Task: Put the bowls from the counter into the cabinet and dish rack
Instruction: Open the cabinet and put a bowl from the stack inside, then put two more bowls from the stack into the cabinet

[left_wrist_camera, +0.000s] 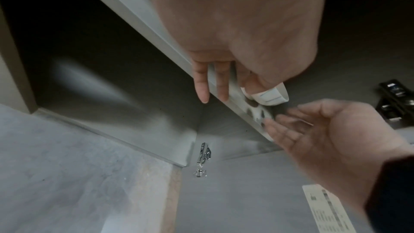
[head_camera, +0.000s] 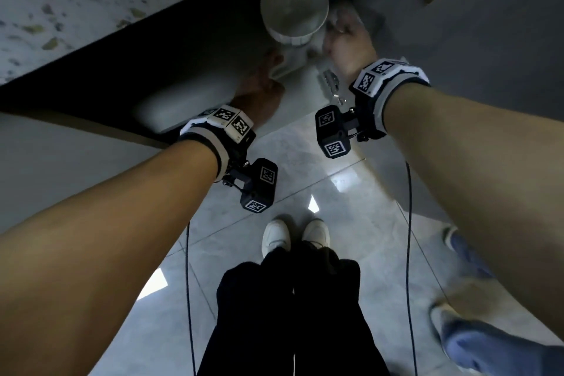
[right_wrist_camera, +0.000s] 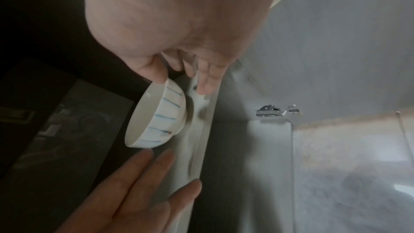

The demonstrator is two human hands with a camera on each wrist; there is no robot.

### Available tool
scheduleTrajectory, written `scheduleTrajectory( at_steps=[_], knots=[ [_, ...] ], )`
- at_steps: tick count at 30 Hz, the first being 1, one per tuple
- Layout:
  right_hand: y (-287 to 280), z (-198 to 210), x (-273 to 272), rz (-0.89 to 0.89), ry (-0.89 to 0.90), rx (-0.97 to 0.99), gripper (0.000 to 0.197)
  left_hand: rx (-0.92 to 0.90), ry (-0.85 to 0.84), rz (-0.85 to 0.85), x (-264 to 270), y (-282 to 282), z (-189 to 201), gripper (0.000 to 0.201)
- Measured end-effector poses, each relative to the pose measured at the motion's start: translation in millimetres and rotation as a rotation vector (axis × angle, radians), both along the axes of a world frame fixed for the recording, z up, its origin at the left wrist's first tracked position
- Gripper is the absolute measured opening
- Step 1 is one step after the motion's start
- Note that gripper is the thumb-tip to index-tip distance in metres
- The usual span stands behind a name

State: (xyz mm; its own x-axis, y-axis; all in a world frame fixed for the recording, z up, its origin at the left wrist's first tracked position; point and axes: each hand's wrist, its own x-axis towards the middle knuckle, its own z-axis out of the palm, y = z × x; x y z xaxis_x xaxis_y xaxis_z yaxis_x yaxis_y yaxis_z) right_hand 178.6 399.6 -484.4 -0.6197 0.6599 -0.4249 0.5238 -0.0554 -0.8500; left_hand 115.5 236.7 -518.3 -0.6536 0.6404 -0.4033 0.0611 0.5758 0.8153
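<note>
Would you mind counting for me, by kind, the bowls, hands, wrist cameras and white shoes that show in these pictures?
bowl: 1
hands: 2, the left hand and the right hand
wrist cameras: 2
white shoes: 2
Total: 7

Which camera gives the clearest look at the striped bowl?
Right wrist: the bowl shows side-on on the cabinet shelf, blue stripes sharp. Head view shows only its blurred inside from above. Left wrist catches just a sliver.
</note>
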Motion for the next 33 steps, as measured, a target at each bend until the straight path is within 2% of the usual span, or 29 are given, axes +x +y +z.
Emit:
scheduleTrajectory(
  at_steps=[2,3,6,8,11,16,20,23,29,33],
  knots=[
    [-8,6,23,0.023,-0.049,0.05,0.042,-0.003,-0.013,-0.079,9,-10,10,0.061],
    [-14,9,36,0.047,-0.078,0.093,0.047,-0.034,-0.012,-0.139,16,-16,17,0.06],
    [-34,23,75,0.09,-0.098,0.214,0.048,-0.078,-0.056,-0.239,42,-29,48,0.058],
    [-50,43,98,0.092,-0.107,0.212,0.051,-0.056,-0.09,-0.246,60,-39,79,0.059],
    [-76,88,123,0.063,-0.091,0.167,0.053,-0.008,-0.055,-0.238,79,-54,131,0.059],
    [-105,187,132,0.065,0.014,0.1,0.041,0.011,0.1,-0.226,94,-80,232,0.053],
    [-118,271,113,0.072,0.126,0.017,0.035,0.007,0.195,-0.121,89,-100,319,0.048],
    [-124,325,90,0.155,0.188,0.022,0.034,0.041,0.255,-0.023,70,-116,363,0.042],
    [-143,389,13,0.342,0.227,0.11,0.029,-0.015,0.401,0.174,13,-164,418,0.033],
    [-156,409,-43,0.402,0.14,0.195,0.022,-0.089,0.435,0.347,-33,-193,437,0.026]
  ],
)
